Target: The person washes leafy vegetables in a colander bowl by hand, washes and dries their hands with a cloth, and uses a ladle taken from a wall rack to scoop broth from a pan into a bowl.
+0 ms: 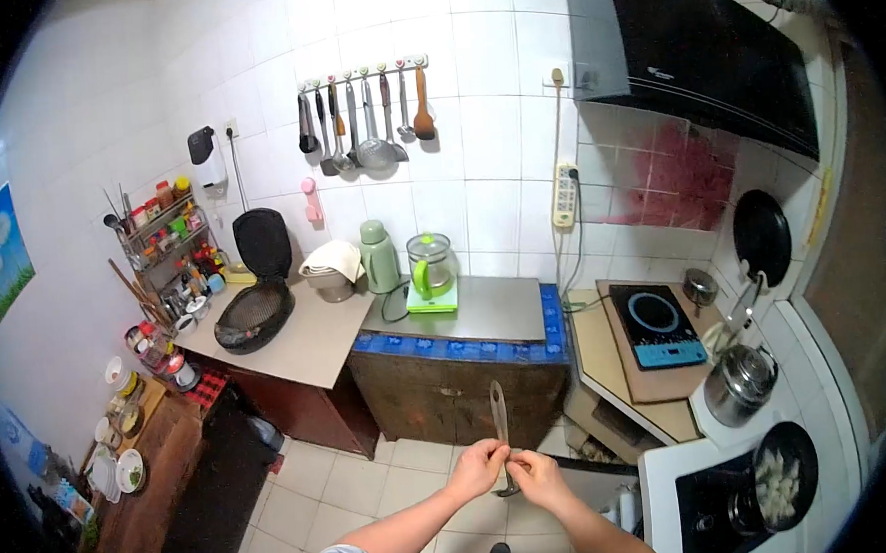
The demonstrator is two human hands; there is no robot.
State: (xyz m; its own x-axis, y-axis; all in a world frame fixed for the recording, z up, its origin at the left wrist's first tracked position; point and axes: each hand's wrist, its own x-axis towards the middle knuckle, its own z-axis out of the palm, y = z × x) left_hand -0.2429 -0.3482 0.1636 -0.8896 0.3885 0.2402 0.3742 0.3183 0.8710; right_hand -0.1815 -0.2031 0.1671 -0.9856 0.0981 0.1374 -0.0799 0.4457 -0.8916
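Both hands meet in front of the body, above the tiled floor. My left hand (480, 467) is closed on a long, thin utensil (498, 409) with a slot near its upper end. Right beside it, my right hand (536, 475) pinches the same utensil around its middle. The utensil stands roughly upright, and its dark lower end shows below the fingers. What kind of utensil it is, I cannot tell. Behind it is the front of a brown cabinet (399, 389).
At the right, a pan (806, 478) with pale food sits on the stove, near a metal kettle (741, 386) and an induction cooker (656, 325). A glass kettle (431, 267) and an open black electric pan (255, 316) stand on the back counters. Left is a wooden table (163, 471) with bowls.
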